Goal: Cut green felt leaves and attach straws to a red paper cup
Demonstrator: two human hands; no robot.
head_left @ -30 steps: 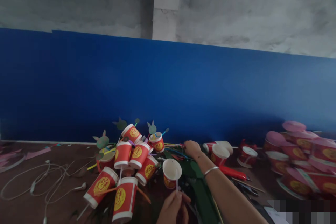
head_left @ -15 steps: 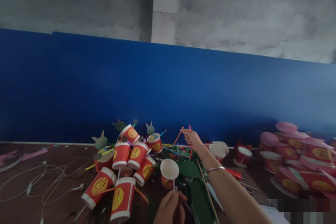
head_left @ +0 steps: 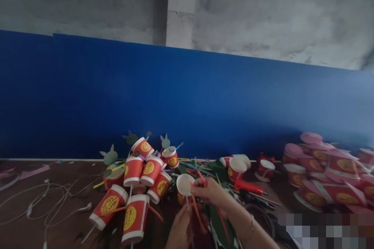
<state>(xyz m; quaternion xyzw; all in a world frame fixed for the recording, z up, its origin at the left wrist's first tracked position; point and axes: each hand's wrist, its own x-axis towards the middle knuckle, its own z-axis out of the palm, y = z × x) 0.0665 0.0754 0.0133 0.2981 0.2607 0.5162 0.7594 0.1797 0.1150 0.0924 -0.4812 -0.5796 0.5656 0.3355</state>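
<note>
My left hand (head_left: 180,226) is low in the middle, its fingers pinched round a thin white stick (head_left: 187,200). The stick's upper end overlaps a red-and-white paper cup (head_left: 184,183); I cannot tell whether it is attached. Just right of that cup, my right hand (head_left: 209,191) is closed on an orange straw (head_left: 198,216) and a red straw (head_left: 223,223). Both straws slant down past my left hand. To the left lies a pile of red paper cups (head_left: 134,218) with yellow emblems, some with straws or sticks poking out.
Pink-trimmed red cups (head_left: 344,167) are heaped at the right. A red-handled tool (head_left: 249,187) lies beyond my right hand, near a standing cup (head_left: 237,169). Tangled white earphones (head_left: 67,190) spread over the left of the brown table. A blue panel (head_left: 187,101) runs behind.
My right hand has come back from the straw pile toward my left hand, bringing the red and orange straws with it. My left hand still pinches the white stick.
</note>
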